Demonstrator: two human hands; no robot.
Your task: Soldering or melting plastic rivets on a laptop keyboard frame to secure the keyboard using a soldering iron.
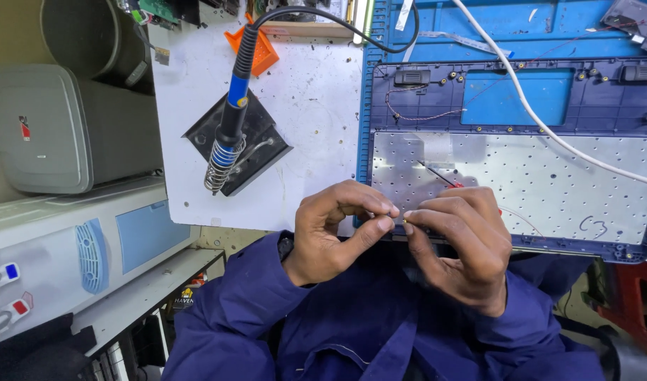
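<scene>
Seen from above, a person in dark blue sleeves brings both hands together at the near edge of a white desk (309, 106), the left hand (334, 229) and right hand (461, 243) meeting fingertip to fingertip, pinching something too small to make out. At two o'clock from the hands lies an opened blue laptop shell (549, 92) with a perforated metal plate (535, 183), crossed by a white cable (549, 130). At eleven o'clock a blue-handled soldering iron (231, 113) rests in its coiled stand (221, 166).

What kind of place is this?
Probably an electronics repair bench: a soldering iron sits in its stand, an opened laptop case lies on the table, and both hands pinch something tiny.
</scene>
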